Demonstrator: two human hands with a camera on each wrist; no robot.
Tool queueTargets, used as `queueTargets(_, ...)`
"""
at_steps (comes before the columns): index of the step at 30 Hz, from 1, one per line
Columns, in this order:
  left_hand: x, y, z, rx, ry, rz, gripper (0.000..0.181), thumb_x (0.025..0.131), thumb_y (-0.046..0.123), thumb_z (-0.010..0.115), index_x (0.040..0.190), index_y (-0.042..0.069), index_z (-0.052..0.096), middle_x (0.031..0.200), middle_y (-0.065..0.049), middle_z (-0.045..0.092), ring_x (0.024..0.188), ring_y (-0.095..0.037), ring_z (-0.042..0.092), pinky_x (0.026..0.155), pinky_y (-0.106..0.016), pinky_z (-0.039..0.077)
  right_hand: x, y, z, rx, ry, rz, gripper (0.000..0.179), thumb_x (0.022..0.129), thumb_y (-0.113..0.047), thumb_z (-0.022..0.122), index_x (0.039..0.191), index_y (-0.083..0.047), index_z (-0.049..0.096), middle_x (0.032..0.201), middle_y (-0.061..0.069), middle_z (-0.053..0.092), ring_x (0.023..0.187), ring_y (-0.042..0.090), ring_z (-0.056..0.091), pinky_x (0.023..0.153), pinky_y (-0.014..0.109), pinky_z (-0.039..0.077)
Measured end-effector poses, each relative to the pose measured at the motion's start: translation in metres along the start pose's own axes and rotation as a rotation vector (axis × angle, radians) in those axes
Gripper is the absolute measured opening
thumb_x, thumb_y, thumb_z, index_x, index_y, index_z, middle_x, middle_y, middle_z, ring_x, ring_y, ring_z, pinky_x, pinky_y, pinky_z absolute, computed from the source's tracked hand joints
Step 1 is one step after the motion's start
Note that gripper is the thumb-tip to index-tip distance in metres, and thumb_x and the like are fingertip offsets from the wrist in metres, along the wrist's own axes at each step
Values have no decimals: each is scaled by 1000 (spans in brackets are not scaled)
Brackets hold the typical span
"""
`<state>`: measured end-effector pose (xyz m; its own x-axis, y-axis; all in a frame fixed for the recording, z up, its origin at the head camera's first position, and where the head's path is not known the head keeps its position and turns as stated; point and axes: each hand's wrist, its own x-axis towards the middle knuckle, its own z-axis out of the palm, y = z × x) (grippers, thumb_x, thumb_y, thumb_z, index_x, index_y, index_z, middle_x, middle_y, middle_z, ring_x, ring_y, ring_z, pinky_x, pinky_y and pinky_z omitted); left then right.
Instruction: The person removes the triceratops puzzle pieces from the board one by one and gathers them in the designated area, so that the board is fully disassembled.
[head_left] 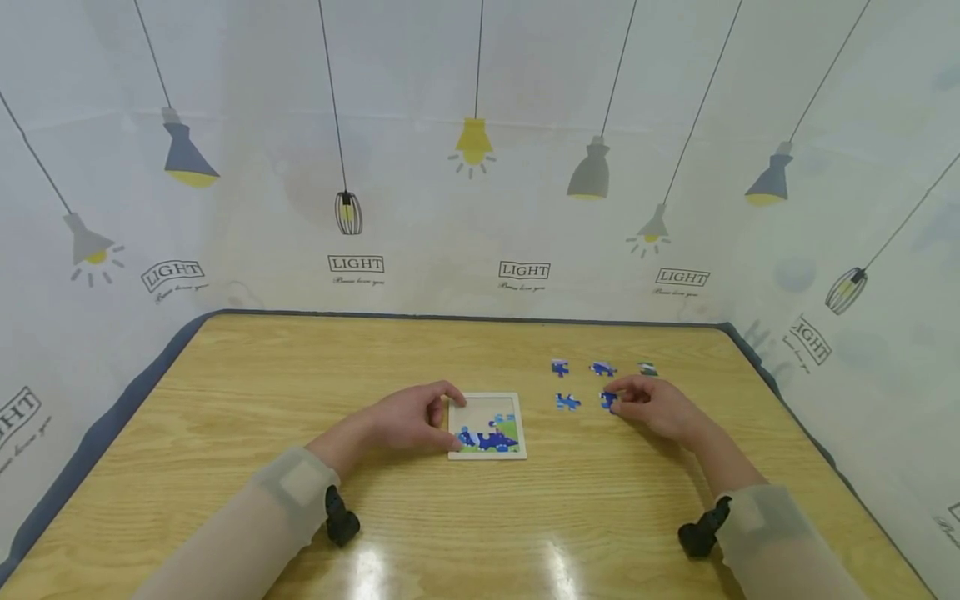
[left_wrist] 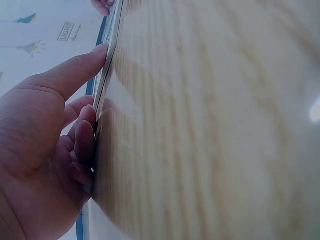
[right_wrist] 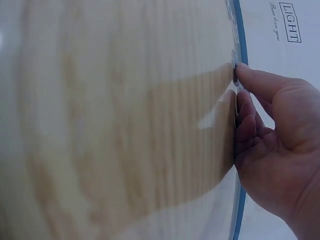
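Note:
A square puzzle tray [head_left: 522, 425] with a white frame lies flat on the table, its lower part filled with blue and green jigsaw pieces [head_left: 489, 440]. My left hand [head_left: 408, 419] holds the tray by its left side, index finger at the upper corner and thumb at the lower one. In the left wrist view, the other fingers of the left hand [left_wrist: 45, 135] curl beside the tray's edge. To the right, my right hand [head_left: 660, 407] pinches a blue puzzle piece [head_left: 607, 401] at table level between thumb and fingers. The right wrist view shows the thumb [right_wrist: 260, 80] against that piece's edge.
Loose puzzle pieces lie near the right hand: one left of it [head_left: 567, 402], and a row behind with a left piece [head_left: 560, 367], a middle piece [head_left: 602, 368] and a right piece [head_left: 647, 368]. A lamp-printed curtain [head_left: 420, 208] borders the wooden table [head_left: 300, 358].

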<state>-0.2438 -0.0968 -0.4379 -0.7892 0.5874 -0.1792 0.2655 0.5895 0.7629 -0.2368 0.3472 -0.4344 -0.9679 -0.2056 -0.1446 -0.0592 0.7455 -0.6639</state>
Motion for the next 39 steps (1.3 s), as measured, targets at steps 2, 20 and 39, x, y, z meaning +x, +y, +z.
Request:
queueTargets(2,0,0,0,-7,-1,3,57,92,35,91,140,21,63,97,-2,60,87,-18,54,84,-37,44,0,-1,1,4,1,-1,38,108,-25,71,142,-8,69,121,11,66,103,23,57,89,38,48)
queueTargets(20,-2,-2,0,5,6,1,57,93,36,90,140,22,63,97,-2,60,88,-17,54,85,-38,44,1,5,2,62,37,18,40,108,-29,71,144,-12,69,121,11,65,104,25,56,87,37,48)
queueTargets(39,0,-2,1,21,9,-3,56,93,37,90,140,24,63,98,-1,60,89,-18,55,86,-38,44,3,-83,59,185,-124,-128,30,107,-26,72,134,-14,74,111,9,66,90,24,61,70,30,54)
